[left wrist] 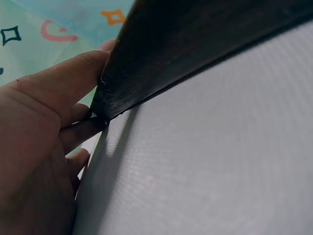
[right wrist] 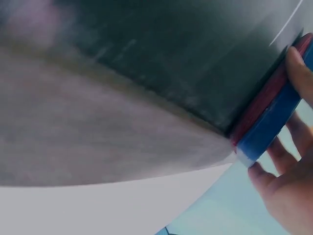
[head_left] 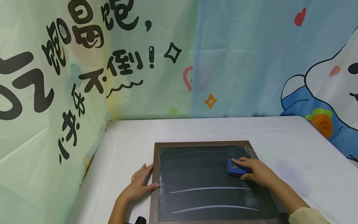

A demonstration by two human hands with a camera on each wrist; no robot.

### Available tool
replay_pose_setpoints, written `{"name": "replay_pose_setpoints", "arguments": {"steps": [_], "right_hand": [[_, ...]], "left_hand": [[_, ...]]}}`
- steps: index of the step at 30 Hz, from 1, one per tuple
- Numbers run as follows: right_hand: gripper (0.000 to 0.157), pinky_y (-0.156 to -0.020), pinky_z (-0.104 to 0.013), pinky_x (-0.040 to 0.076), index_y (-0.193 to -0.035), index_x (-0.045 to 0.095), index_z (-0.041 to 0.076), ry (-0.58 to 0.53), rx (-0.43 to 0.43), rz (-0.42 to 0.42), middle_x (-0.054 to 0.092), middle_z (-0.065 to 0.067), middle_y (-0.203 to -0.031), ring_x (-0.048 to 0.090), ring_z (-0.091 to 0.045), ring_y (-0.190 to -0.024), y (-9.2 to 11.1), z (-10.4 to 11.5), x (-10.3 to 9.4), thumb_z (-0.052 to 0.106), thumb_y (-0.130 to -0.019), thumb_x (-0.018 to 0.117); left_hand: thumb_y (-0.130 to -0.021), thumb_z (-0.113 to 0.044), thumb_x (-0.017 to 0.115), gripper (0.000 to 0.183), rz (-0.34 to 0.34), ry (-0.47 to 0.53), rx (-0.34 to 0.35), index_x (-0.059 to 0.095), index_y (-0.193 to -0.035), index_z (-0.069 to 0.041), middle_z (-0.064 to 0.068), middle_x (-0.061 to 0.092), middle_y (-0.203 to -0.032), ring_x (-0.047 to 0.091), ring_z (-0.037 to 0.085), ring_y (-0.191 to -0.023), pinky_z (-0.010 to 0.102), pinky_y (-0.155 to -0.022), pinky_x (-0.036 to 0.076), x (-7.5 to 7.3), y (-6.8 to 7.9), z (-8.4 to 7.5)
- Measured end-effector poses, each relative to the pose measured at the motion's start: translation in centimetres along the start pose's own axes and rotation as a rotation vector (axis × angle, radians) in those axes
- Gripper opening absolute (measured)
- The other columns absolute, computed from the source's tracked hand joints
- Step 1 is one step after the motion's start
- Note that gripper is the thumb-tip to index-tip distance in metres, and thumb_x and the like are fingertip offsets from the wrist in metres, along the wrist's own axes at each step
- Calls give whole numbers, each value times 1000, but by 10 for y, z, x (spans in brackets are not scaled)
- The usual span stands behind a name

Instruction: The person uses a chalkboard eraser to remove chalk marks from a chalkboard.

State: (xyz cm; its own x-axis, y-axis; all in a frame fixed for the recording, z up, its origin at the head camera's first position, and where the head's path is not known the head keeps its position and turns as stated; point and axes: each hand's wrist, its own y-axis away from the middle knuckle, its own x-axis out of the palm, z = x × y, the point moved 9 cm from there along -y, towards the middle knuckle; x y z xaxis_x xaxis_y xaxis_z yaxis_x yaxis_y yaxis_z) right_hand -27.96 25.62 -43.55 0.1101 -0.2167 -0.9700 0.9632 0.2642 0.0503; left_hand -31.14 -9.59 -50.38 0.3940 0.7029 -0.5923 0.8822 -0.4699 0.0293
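Observation:
A framed chalkboard (head_left: pixel 207 171) lies on the white table, two curved white chalk lines running across its lower half. My right hand (head_left: pixel 258 171) grips a blue chalkboard eraser (head_left: pixel 235 168) on the board's upper right area. In the right wrist view the eraser (right wrist: pixel 274 110) shows a blue body over a dark red layer, with thumb and fingers on opposite sides of it. At the board's left edge is my left hand (head_left: pixel 139 183), its fingers mostly straight. Thumb and fingertips touch the dark wooden frame (left wrist: pixel 161 44) in the left wrist view.
The white table (head_left: pixel 131 137) extends around the board. Behind it and along the left hangs a printed cloth backdrop (head_left: pixel 237 62) with lettering and a cartoon animal. A small black object (head_left: pixel 140 220) shows at the bottom edge by the left forearm.

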Motion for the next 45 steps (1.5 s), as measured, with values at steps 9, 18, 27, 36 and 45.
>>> {"name": "replay_pose_setpoints", "arguments": {"steps": [9, 18, 27, 36, 45], "right_hand": [[66, -84, -61, 39, -129, 52, 7, 16, 0, -8, 52, -28, -124, 48, -52, -107, -3, -2, 3, 23, -70, 76], [66, -83, -61, 41, -128, 54, 12, -33, -47, 38, 53, -26, -124, 48, -52, -108, 25, 8, 10, 29, -68, 76], [65, -79, -60, 43, -126, 56, 18, -41, -39, 4, 56, -23, -122, 50, -49, -106, 46, 10, 15, 34, -66, 76], [65, -78, -59, 43, -123, 59, 19, -1, -15, -120, 58, -22, -119, 51, -46, -104, 54, 9, 8, 27, -62, 79], [62, -84, -59, 41, -122, 60, 18, -16, -70, -122, 58, -18, -121, 53, -42, -105, 36, 53, 16, 26, -63, 79]], "left_hand": [[-83, -37, 65, 79, 3, 1, 5, 25, -144, -6, 19, 24, -149, 8, 36, -140, 52, -109, 1, 0, 0, 8], [-83, -37, 65, 79, -8, 12, -13, 25, -144, -7, 19, 23, -149, 7, 37, -140, 53, -109, 0, -3, 3, 11], [-83, -36, 65, 78, -7, 10, -7, 26, -143, -6, 19, 24, -149, 8, 37, -140, 55, -108, 2, -3, 4, 8], [-83, -37, 64, 77, -1, -16, 23, 27, -143, -7, 21, 24, -148, 8, 37, -140, 55, -108, 4, -5, -6, -3], [-82, -34, 66, 78, 5, -9, 12, 27, -143, -5, 21, 25, -148, 9, 37, -140, 54, -108, 3, -3, -4, 2]]}}
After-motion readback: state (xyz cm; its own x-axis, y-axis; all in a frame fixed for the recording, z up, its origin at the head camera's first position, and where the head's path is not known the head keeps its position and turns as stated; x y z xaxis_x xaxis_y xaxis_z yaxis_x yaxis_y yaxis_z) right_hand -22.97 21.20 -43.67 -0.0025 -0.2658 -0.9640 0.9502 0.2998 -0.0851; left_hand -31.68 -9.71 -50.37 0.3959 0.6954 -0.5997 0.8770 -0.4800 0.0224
